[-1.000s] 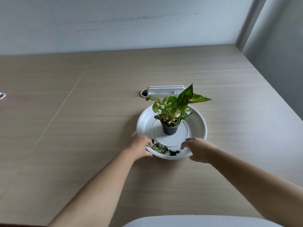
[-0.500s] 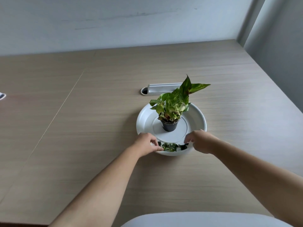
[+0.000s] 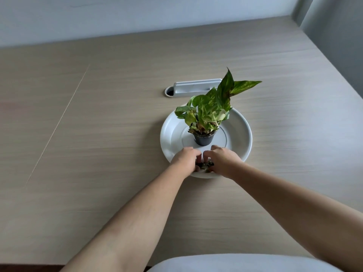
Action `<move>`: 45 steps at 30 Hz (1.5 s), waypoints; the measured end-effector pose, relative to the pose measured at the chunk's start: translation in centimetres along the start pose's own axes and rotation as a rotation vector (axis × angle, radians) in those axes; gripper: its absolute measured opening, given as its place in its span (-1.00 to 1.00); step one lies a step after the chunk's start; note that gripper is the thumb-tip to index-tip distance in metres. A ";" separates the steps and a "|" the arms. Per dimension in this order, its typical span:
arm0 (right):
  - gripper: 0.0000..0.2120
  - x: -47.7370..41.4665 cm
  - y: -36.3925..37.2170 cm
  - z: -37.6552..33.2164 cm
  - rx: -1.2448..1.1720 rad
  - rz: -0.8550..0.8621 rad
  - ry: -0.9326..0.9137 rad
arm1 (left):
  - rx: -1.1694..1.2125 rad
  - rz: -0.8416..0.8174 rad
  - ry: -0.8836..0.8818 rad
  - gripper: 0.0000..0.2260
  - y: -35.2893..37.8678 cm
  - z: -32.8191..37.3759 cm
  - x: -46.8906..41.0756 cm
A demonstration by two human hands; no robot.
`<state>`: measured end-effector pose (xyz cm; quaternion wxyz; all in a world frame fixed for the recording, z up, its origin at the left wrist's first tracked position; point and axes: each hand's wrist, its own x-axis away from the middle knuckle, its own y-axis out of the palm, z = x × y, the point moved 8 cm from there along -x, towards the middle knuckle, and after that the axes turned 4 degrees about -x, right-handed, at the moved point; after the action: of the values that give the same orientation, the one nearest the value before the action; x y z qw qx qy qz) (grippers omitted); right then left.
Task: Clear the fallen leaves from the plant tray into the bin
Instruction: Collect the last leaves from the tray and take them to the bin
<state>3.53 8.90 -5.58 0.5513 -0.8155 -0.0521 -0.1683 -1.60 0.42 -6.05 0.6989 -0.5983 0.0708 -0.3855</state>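
Observation:
A round white plant tray (image 3: 239, 134) lies on the wooden table. A small black pot (image 3: 203, 139) with a green variegated plant (image 3: 211, 110) stands at its middle. A small heap of dark fallen leaves (image 3: 205, 165) sits at the tray's near rim. My left hand (image 3: 185, 159) and my right hand (image 3: 224, 160) are cupped together over that heap, fingers curled around it from both sides. Most of the leaves are hidden under the fingers. No bin is in view.
A white cable-port cover with a round hole (image 3: 193, 88) is set into the table behind the tray. The table's right edge (image 3: 334, 75) runs near a grey wall. A pale grey rounded surface (image 3: 245, 264) fills the bottom edge.
Both hands have moved inward from the tray's near rim and closed together over the leaf heap. The view has come closer to the tray.

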 end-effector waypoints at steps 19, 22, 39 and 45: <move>-0.88 0.4 -3.0 1.4 -0.608 0.039 0.210 | 1.039 0.182 -0.239 -0.75 -3.8 -6.5 2.6; -0.88 -0.2 -2.2 -0.6 -0.554 0.029 0.142 | 1.118 0.218 -0.264 -0.77 -4.0 -7.4 3.1; -0.64 -2.4 1.5 -6.0 -0.027 -0.163 -0.189 | 1.205 0.302 -0.311 -0.82 -3.7 -11.4 4.7; -0.76 -2.2 1.2 -4.8 -0.144 -0.091 -0.072 | 1.199 0.299 -0.308 -0.82 -3.9 -11.1 4.4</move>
<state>0.71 4.26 -5.73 0.4810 -0.8552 -0.0965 -0.1672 -6.54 -10.96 -4.08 0.9608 -0.1352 -0.1758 -0.1661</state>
